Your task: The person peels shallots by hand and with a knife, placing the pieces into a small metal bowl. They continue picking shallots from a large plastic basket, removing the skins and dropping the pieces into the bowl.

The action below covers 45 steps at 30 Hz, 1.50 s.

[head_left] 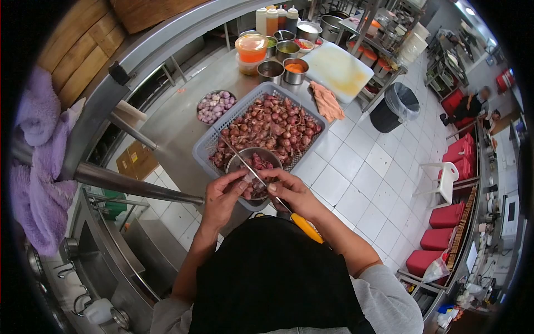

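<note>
A grey plastic basket (201, 146) full of small red onions (272, 125) stands on the steel table, with a metal bowl (236, 162) of peelings at its near side. Over this bowl my right hand (295, 192) is closed on a knife with a yellow handle (306, 228), its blade pointing up and left. My left hand (225, 200) pinches a small onion (248, 178) beside the blade. Left of the basket sits a bowl of peeled onions (216, 107).
Behind the basket are metal pots (271, 72), an orange-filled tub (251, 49), squeeze bottles (271, 21), a cutting board (339, 69) and an orange cloth (326, 102). A black bin (386, 114) stands to the right. A seated person (471, 106) is far right. A steel rail (139, 182) runs at left.
</note>
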{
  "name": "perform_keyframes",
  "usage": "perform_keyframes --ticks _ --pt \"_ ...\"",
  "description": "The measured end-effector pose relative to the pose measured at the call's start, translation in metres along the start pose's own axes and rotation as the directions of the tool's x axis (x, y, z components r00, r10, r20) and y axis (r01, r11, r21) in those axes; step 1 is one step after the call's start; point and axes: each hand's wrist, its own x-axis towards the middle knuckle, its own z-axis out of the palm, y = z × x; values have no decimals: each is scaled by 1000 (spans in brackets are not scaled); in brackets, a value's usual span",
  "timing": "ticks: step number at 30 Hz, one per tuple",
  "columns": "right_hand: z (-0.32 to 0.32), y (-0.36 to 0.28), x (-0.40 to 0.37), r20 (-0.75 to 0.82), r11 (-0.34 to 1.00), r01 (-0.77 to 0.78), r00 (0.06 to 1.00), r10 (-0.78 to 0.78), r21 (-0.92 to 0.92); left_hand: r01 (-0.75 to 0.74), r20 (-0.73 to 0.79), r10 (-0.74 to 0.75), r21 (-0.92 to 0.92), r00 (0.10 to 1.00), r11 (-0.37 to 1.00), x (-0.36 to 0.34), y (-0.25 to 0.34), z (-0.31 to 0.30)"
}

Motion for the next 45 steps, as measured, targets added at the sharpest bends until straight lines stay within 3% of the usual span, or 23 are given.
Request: perform_keyframes --ticks 2,6,9,11,15,17,20,30,35,45 --pt "-4 1 0 51 993 -76 996 72 87 24 -53 -28 -77 998 997 1 11 13" --pt "-5 4 -2 21 990 -79 997 77 114 40 -101 -49 -92 994 995 4 4 12" --pt "-4 7 -4 21 993 -73 997 71 98 64 -116 -79 -131 990 989 4 -6 5" --pt "0 5 -4 38 999 -40 998 41 -18 65 -61 -78 -194 995 979 4 -9 1" --pt "-4 12 0 101 999 -33 994 34 -16 107 -80 -124 -190 989 976 4 1 9" --pt "-7 10 0 109 989 -122 988 113 85 79 -36 -88 -203 995 976 3 -6 4" --pt "-6 4 0 122 986 -109 988 93 126 95 -22 -106 -293 994 951 3 7 12" --pt "-14 8 1 144 944 -162 982 125 287 85 -56 -98 -205 994 975 6 -6 8" --pt "-12 7 1 117 946 -143 987 113 292 86 -32 -108 -408 994 909 8 -10 11" --pt "-16 8 3 72 945 -122 992 105 302 45 -112 -83 -303 990 952 10 -11 15"
